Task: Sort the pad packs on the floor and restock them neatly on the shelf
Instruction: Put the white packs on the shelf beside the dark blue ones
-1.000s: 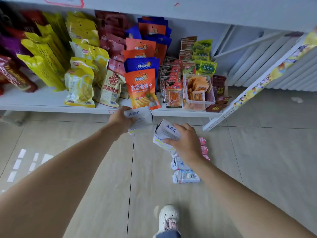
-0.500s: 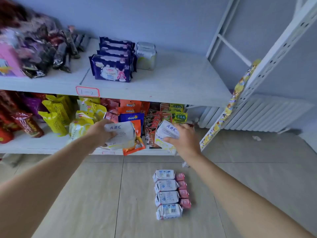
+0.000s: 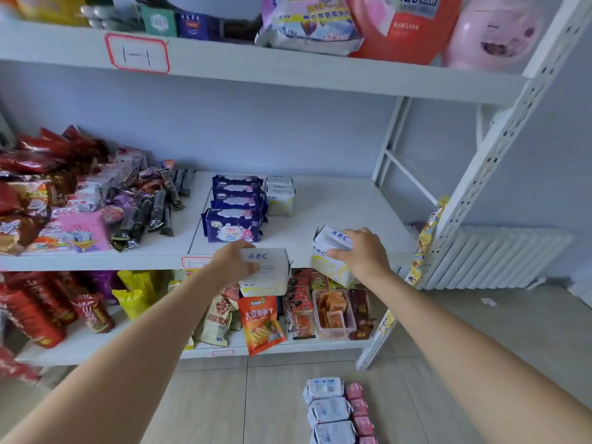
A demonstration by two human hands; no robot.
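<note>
My left hand [image 3: 234, 262] grips a white ABC pad pack [image 3: 267, 270] at the front edge of the middle shelf [image 3: 336, 216]. My right hand [image 3: 362, 254] grips white ABC pad packs [image 3: 330, 251], held over the same shelf edge to the right. On the shelf behind stand dark blue pad packs [image 3: 234, 213] in a row, with white and yellow ABC packs [image 3: 280, 195] beside them. More white packs [image 3: 328, 408] and small pink packs [image 3: 360, 408] lie in two rows on the floor below.
Snack bags [image 3: 73, 200] crowd the left of the middle shelf. The lower shelf [image 3: 288, 346] holds chips and a clear tub of crackers [image 3: 333, 310]. Detergent bags [image 3: 320, 24] sit on the top shelf. A white upright [image 3: 499, 142] and a radiator [image 3: 499, 257] stand at right.
The view has tilted upward from the floor to the shelves. Both hands have risen with their ABC packs from the lower shelf level to the middle shelf edge.
</note>
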